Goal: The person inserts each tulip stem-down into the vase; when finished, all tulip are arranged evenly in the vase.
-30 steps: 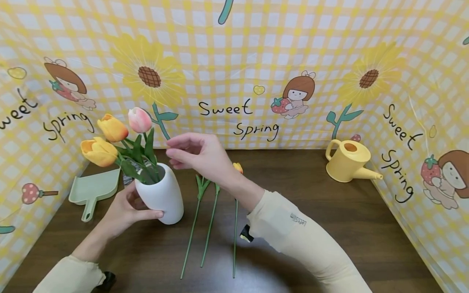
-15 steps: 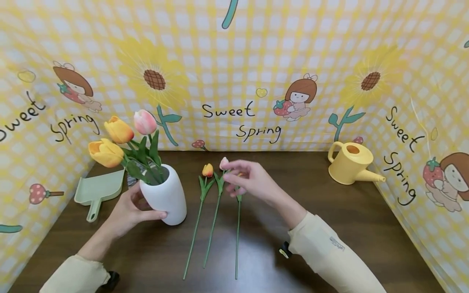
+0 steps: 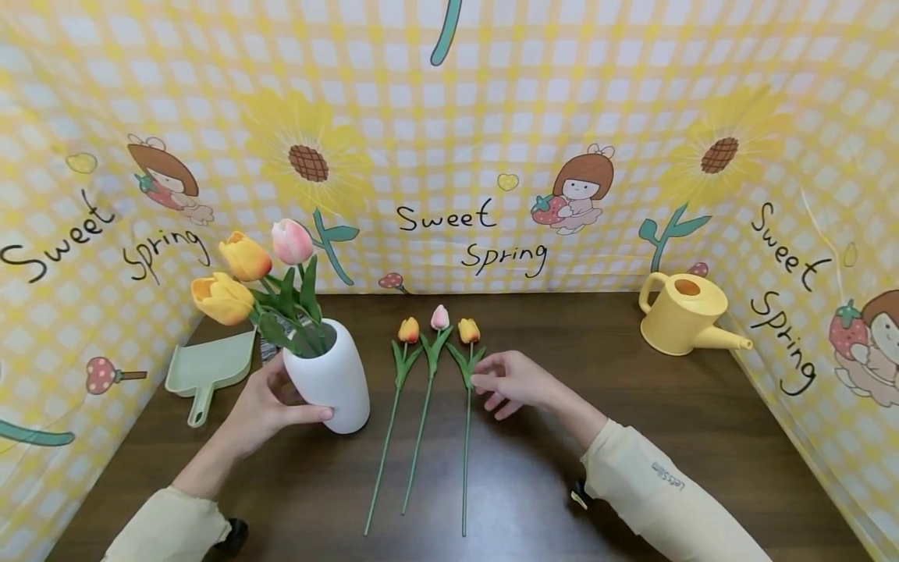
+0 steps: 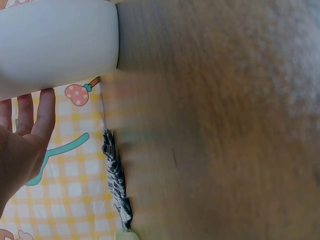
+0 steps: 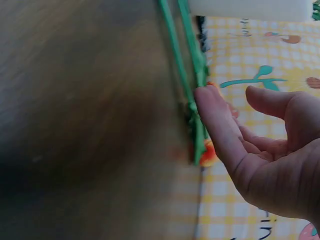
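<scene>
At left in the head view, my left hand (image 3: 263,414) holds a white vase (image 3: 335,390) around its side, thumb in front. The vase tilts a little and bears two yellow-orange tulips (image 3: 246,257) and a pink tulip (image 3: 292,241). Three more tulips lie side by side on the table: an orange one (image 3: 409,331), a pink one (image 3: 439,318) and a yellow-orange one (image 3: 468,331). My right hand (image 3: 516,382) is beside the leaves of the rightmost tulip, thumb and fingers apart, pinching nothing. Whether its fingertips touch the stem is unclear.
A pale green dustpan (image 3: 211,365) lies left of the vase, with a dark striped thing (image 4: 115,180) partly hidden behind the vase. A yellow watering can (image 3: 684,316) stands at the back right. Checked cloth (image 3: 449,140) walls off the brown table (image 3: 583,437).
My right hand has drawn away from the flowers in the vase, moving right and down to the rightmost loose tulip. The left hand keeps its hold on the vase. The head view has shifted slightly.
</scene>
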### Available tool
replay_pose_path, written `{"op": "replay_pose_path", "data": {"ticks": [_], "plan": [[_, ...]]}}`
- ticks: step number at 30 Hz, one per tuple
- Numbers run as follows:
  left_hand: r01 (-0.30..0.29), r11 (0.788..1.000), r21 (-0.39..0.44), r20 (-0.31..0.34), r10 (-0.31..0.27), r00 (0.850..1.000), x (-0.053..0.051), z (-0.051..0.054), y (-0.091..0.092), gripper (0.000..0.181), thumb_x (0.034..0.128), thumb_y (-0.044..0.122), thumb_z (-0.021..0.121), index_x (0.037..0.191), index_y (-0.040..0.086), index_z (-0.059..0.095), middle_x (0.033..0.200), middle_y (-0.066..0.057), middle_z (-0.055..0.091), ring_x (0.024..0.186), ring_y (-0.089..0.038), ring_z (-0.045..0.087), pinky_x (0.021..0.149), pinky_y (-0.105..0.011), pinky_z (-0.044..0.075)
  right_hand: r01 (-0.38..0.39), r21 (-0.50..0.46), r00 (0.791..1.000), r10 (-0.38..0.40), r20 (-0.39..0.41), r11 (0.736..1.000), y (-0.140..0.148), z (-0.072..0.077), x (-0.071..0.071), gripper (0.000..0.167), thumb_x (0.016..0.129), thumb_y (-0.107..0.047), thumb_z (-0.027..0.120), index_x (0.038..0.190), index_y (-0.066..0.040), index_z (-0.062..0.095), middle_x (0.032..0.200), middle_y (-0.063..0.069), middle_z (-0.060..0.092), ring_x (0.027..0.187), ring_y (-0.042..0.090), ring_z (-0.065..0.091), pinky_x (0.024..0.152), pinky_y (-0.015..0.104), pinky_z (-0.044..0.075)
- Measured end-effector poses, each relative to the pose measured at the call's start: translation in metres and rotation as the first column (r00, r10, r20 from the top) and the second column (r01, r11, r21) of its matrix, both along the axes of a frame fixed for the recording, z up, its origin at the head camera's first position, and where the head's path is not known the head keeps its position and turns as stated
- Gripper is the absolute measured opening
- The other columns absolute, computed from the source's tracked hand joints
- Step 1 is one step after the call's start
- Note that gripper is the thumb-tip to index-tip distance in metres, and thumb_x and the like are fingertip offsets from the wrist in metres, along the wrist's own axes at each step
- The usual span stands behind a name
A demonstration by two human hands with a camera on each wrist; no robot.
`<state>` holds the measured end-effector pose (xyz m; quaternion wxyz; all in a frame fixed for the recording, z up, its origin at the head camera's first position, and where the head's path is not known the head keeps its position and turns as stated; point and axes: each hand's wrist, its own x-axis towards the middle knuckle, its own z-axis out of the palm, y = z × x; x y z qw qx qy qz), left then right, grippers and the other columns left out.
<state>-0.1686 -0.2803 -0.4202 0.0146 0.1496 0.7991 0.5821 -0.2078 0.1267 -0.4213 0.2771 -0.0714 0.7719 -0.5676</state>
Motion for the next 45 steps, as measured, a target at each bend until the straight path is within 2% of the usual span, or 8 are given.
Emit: {"op": "replay_pose_path", "data": {"ticks": [7, 11, 16, 25, 33, 45], "plan": [[0.009, 1.0, 0.003, -0.007, -0.009, 1.0, -0.002, -0.001, 0.0, 0.083, 0.0735, -0.002, 0.089, 0.144, 0.012, 0.048, 0.129, -0.009, 0.062, 0.108, -0.02, 0.068, 0.086, -0.032, 0.058, 0.026, 0.048, 0.999, -0.028, 0.045, 0.999, 0.005, -0.016, -0.001, 0.037, 0.098, -0.023, 0.069, 0.124, 0.004, 0.062, 0.101, 0.017, 0.069, 0.079, 0.031, 0.072, 0.064, 0.044, 0.062], [0.009, 1.0, 0.002, -0.004, -0.009, 1.0, -0.002, 0.0, 0.0, 0.083, 0.0737, -0.002, 0.089, 0.145, 0.012, 0.048, 0.129, -0.009, 0.061, 0.108, -0.021, 0.068, 0.086, -0.032, 0.058, 0.027, 0.081, 0.998, -0.031, 0.047, 0.996, 0.005, -0.021, -0.003, 0.033, 0.097, -0.025, 0.072, 0.114, 0.002, 0.066, 0.094, 0.015, 0.069, 0.07, 0.026, 0.071, 0.061, 0.042, 0.062], [0.007, 1.0, 0.003, 0.007, -0.007, 1.0, 0.001, 0.0, 0.0, 0.083, 0.0735, -0.002, 0.089, 0.144, 0.012, 0.049, 0.129, -0.009, 0.061, 0.107, -0.021, 0.068, 0.085, -0.032, 0.059, 0.011, 0.141, 0.999, -0.015, 0.03, 0.99, 0.0, -0.024, -0.005, 0.03, 0.094, -0.029, 0.075, 0.102, 0.0, 0.071, 0.085, 0.013, 0.068, 0.06, 0.021, 0.068, 0.056, 0.038, 0.061], [0.007, 1.0, 0.0, -0.022, -0.007, 1.0, 0.001, 0.002, 0.001, 0.084, 0.0723, -0.003, 0.089, 0.145, 0.011, 0.048, 0.129, -0.006, 0.061, 0.107, -0.018, 0.068, 0.086, -0.031, 0.058, 0.03, 0.229, 0.999, -0.034, 0.01, 0.973, -0.011, -0.026, -0.01, 0.029, 0.089, -0.033, 0.08, 0.088, -0.005, 0.074, 0.077, 0.011, 0.068, 0.056, 0.018, 0.068, 0.052, 0.037, 0.06], [0.002, 1.0, 0.01, -0.032, -0.001, 0.999, 0.002, 0.001, 0.002, 0.084, 0.071, -0.006, 0.089, 0.143, 0.012, 0.05, 0.128, -0.008, 0.062, 0.106, -0.019, 0.068, 0.085, -0.031, 0.059, 0.045, 0.293, 0.999, -0.041, -0.019, 0.955, -0.016, -0.027, -0.01, 0.026, 0.088, -0.03, 0.081, 0.084, -0.006, 0.072, 0.074, 0.009, 0.068, 0.055, 0.017, 0.068, 0.051, 0.036, 0.059], [-0.011, 1.0, -0.012, -0.032, 0.011, 0.999, 0.002, 0.0, 0.002, 0.083, 0.0714, -0.003, 0.09, 0.143, 0.013, 0.05, 0.129, -0.007, 0.062, 0.109, -0.017, 0.066, 0.088, -0.028, 0.057, 0.029, 0.307, 0.999, -0.032, 0.002, 0.951, -0.017, -0.023, -0.009, 0.022, 0.09, -0.025, 0.08, 0.084, -0.005, 0.072, 0.074, 0.01, 0.069, 0.055, 0.017, 0.068, 0.052, 0.036, 0.06]]}}
